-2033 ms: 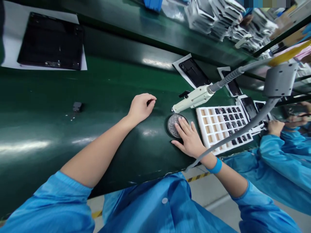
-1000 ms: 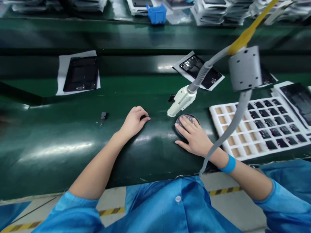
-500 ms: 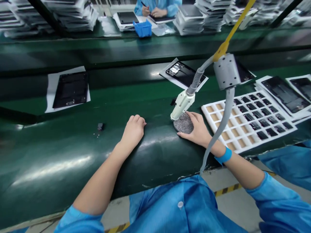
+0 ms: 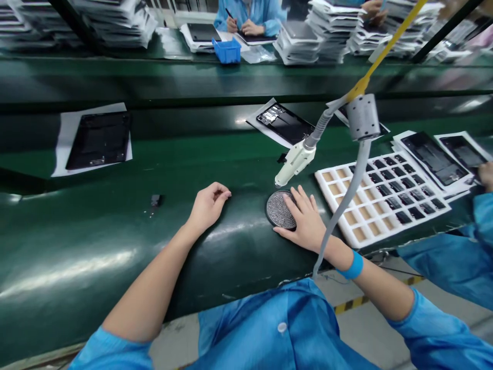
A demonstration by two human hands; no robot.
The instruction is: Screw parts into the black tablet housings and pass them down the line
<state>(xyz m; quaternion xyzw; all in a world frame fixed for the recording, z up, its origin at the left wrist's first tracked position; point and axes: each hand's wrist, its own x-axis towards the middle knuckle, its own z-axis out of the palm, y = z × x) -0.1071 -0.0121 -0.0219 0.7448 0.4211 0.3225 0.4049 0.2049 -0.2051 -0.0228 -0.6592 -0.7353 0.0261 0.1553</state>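
My left hand [image 4: 208,206] rests on the green bench with its fingers curled and the thumb against the index finger. Whatever may be in that pinch is too small or hidden to make out. My right hand [image 4: 304,220] has its fingers spread over the right side of a round dark dish [image 4: 278,210] with a speckled metallic surface, its thumb by the near rim. Just above the dish, a pale electric screwdriver [image 4: 296,163] hangs from a yellow strap, its tip apart from the dish.
A white compartment tray [image 4: 348,237] with black parts lies to the right, behind a grey cable [image 4: 342,210]. Black panels [image 4: 100,139] lie on white sheets along the bench. A small black part [image 4: 155,200] sits left. Co-workers' hands [image 4: 251,28] show across the bench and at right.
The dish has shifted slightly toward me, and my right hand's fingers have spread from its edge onto its top. The screwdriver now hangs clear of the dish. My left hand has turned a little.
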